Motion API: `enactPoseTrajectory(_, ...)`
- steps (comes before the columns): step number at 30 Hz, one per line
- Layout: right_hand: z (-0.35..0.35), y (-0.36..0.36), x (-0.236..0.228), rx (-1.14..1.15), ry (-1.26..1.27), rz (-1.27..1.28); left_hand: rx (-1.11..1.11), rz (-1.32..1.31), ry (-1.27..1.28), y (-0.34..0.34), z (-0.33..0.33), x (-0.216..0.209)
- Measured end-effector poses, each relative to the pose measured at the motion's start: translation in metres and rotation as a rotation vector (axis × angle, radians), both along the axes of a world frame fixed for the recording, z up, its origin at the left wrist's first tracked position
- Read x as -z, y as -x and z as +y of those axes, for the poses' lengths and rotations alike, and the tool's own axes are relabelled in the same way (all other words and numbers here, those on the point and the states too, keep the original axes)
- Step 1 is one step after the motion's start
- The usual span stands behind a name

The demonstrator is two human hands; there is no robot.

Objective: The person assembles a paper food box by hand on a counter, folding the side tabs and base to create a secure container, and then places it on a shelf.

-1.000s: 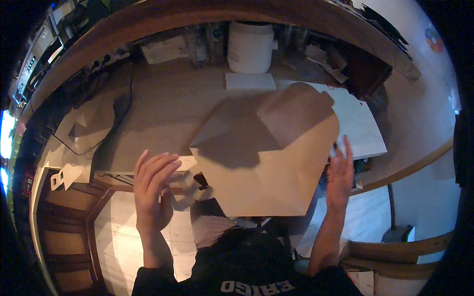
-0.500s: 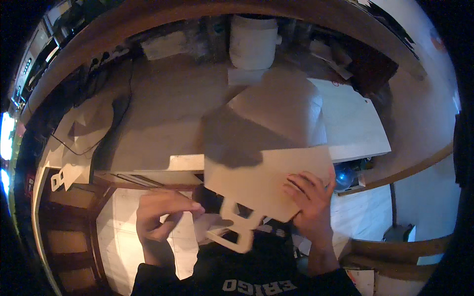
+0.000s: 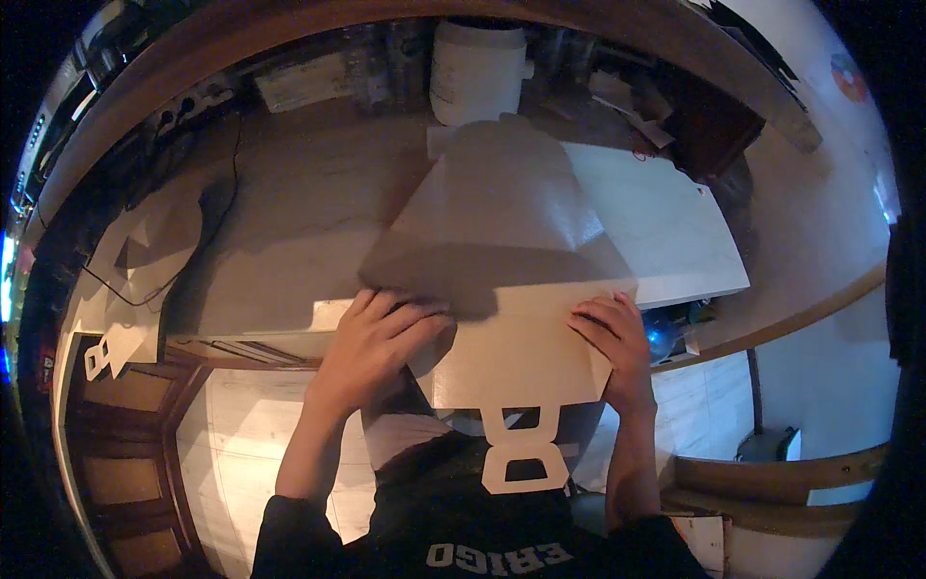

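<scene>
In front of me a cream cardboard blank (image 3: 511, 352) spans the table's near edge. Its far part, a broad tapering panel with a rounded end, lies over the tabletop in shadow, while two cut-out handle loops (image 3: 526, 468) hang toward my body at the near end. My left hand (image 3: 381, 338) grips the blank's left side at a crease, fingers curled on top. On the opposite side my right hand (image 3: 617, 347) holds the edge, its fingers bent over the upper face. Both thumbs are largely hidden.
A similar blank (image 3: 135, 323) lies at the table's left end, a thin black cable (image 3: 236, 169) across it. White boards (image 3: 666, 222) are at the right, above a shiny blue object (image 3: 659, 338). Behind stand a white lidded container (image 3: 477, 77) and a dark box (image 3: 709, 130).
My left hand has moved up and right from free air and taken hold of the blank's left side. The blank has turned straighter, its handle loops swinging right.
</scene>
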State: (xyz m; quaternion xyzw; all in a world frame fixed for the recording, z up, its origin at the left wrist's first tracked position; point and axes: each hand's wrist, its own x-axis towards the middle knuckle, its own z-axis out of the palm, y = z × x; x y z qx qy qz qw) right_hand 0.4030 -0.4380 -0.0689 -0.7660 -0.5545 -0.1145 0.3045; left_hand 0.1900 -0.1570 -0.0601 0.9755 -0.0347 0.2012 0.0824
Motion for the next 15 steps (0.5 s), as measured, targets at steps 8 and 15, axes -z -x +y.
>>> enactPoseTrajectory(8, 0.016, -0.012, -0.016, 0.136, -0.067, 0.435, -0.091, -0.039, 0.356, -0.020, 0.017, -0.002)
enactPoseTrajectory(15, 0.039, -0.010, -0.020, 0.315, -0.010, 0.397, -0.336, -0.075, 0.483, -0.042, 0.004, -0.003)
